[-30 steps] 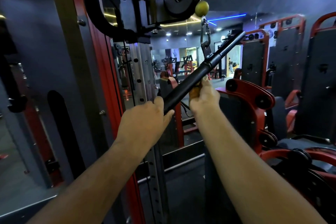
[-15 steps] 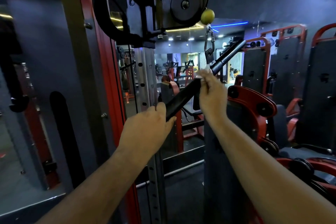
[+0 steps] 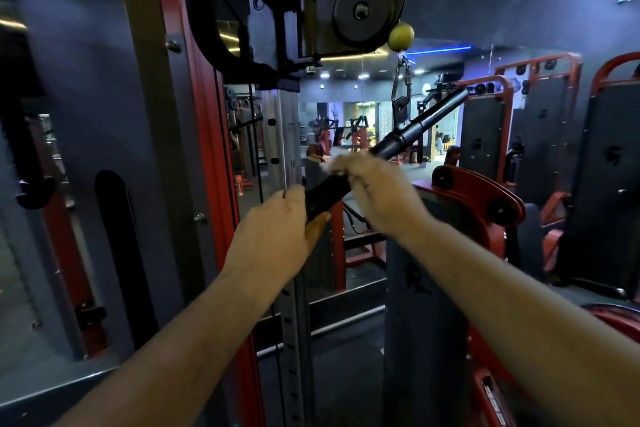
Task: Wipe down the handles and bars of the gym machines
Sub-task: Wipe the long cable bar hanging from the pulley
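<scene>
A black straight cable bar (image 3: 415, 130) hangs tilted from a carabiner (image 3: 401, 94) under a yellow-green ball (image 3: 401, 35) on the cable machine. Its far end points up to the right. My left hand (image 3: 277, 229) grips the bar's near, lower end. My right hand (image 3: 377, 191) is wrapped round the bar just above the left hand and is blurred by motion. A pale bit of cloth (image 3: 330, 166) shows at its fingertips. A short stretch of bar (image 3: 322, 194) shows between my hands.
The machine's red and grey upright (image 3: 194, 149) and its pulley housing (image 3: 356, 0) stand close at left and above. A silver post with numbered holes (image 3: 282, 135) runs behind my left hand. A red pivoting machine arm (image 3: 478, 198) and padded machines (image 3: 609, 163) fill the right.
My right hand slid up the bar to the collar near the carabiner, then back down towards my left hand. My left hand kept its grip on the lower end.
</scene>
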`<action>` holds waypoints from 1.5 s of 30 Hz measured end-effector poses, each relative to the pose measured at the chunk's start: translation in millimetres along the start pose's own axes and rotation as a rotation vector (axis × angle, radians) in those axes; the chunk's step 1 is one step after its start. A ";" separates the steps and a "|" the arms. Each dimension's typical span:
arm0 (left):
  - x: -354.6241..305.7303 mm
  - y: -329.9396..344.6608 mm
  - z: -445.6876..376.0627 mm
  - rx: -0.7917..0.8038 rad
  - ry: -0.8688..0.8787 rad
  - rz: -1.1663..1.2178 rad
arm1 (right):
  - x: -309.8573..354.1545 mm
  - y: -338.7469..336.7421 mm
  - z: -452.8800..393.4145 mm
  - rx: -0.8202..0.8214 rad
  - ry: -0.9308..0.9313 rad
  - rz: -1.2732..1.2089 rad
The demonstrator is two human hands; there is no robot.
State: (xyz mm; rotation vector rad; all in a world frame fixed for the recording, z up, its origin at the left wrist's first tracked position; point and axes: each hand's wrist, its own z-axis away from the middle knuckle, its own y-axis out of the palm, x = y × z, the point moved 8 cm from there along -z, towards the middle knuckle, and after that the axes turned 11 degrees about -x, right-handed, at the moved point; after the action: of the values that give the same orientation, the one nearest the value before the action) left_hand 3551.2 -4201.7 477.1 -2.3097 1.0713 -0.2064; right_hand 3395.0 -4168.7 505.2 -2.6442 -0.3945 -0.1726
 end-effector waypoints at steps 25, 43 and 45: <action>4.8 -10.3 -3.1 0.042 -0.065 0.216 | 10.3 10.0 52.4 -0.487 -0.109 -0.153; -13.9 -13.8 -5.3 0.007 0.074 -0.121 | -18.8 -11.9 -14.3 -0.103 0.036 0.004; -15.8 -13.6 -4.2 0.005 0.095 -0.177 | -3.2 -6.8 -17.7 0.063 -0.097 -0.020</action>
State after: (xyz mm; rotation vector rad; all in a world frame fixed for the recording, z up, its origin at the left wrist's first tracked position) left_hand 3547.9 -4184.9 489.8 -2.4113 0.9099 -0.3907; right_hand 3388.9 -4171.8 523.2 -2.5943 -0.4505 -0.0372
